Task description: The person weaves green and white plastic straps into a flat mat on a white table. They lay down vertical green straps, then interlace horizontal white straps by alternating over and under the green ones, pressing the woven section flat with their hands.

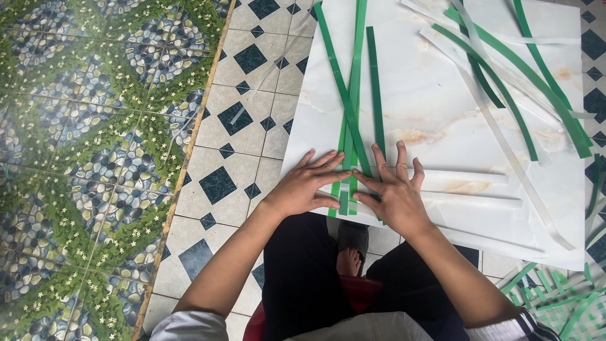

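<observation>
Knees at 6 o'clock, both hands flat with fingers spread wide, left hand (307, 185) and right hand (394, 192) pinning green strips (349, 120) on white board (442, 107); strips may slide apart if pressure lifts.

Single view, head-mounted cam, pointing almost straight down over the wearer's lap. Close range: forearms enter from the bottom edge, left hand (303, 188) and right hand (394, 196) sit near frame centre. The white marbled sheet (442, 101) fills the upper right and runs out of frame at the top. Tiled floor (246, 126) takes the left half. No second view, so no overlap.
</observation>
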